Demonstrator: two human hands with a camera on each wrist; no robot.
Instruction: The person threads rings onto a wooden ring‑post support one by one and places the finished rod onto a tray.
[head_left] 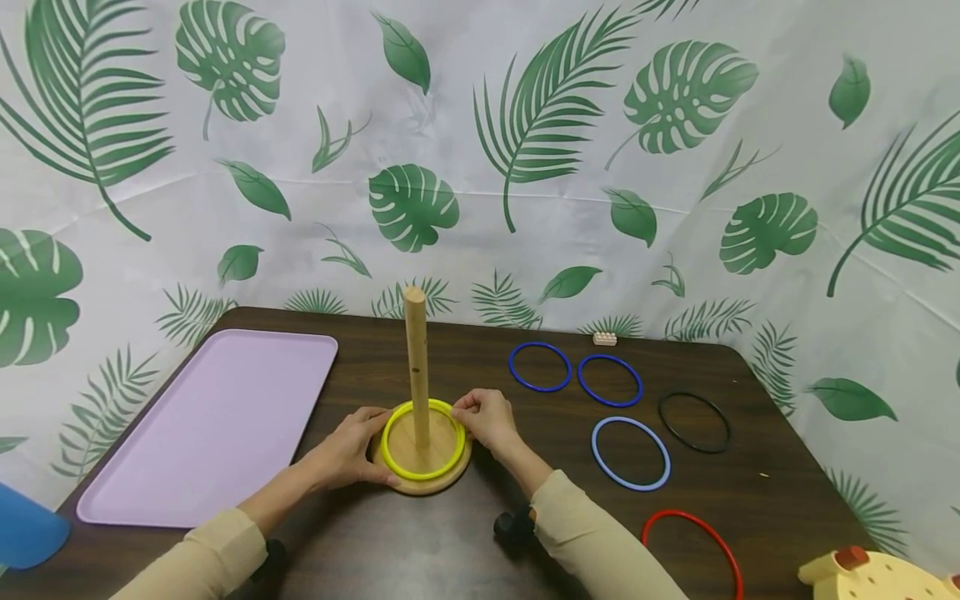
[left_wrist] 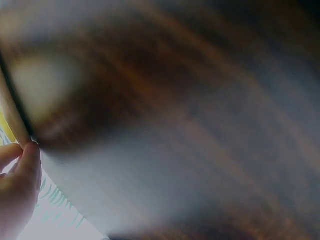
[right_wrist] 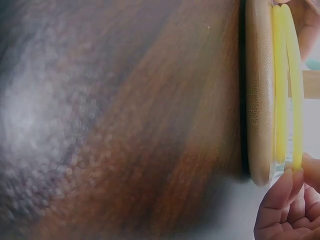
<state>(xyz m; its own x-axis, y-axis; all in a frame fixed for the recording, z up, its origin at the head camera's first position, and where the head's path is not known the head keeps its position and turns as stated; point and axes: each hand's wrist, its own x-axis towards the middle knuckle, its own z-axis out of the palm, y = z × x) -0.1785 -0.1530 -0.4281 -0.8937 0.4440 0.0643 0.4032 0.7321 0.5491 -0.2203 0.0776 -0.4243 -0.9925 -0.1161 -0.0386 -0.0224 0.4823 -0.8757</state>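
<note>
Two yellow rings [head_left: 425,476] encircle a wooden peg [head_left: 417,358] that rises from a round wooden base [head_left: 442,486]. My right hand [head_left: 491,421] pinches the upper yellow ring [right_wrist: 296,100] at its right side between thumb and fingertip. That ring leans slightly away from the lower ring [right_wrist: 281,100], which lies flat over the base; the gap widens toward the pinched side. My left hand [head_left: 348,450] grips the base's left edge, thumb at the front and fingers farther back. In the left wrist view, its fingertips [left_wrist: 31,152] meet the base's rim.
A lilac tray [head_left: 202,433] lies on the left, with a blue object [head_left: 26,529] near it. To the right lie two dark blue rings [head_left: 540,389] [head_left: 610,403], a light blue ring [head_left: 630,487], a black ring [head_left: 693,448] and a red ring [head_left: 693,518]. A pale yellow piece [head_left: 873,579] occupies the lower right corner.
</note>
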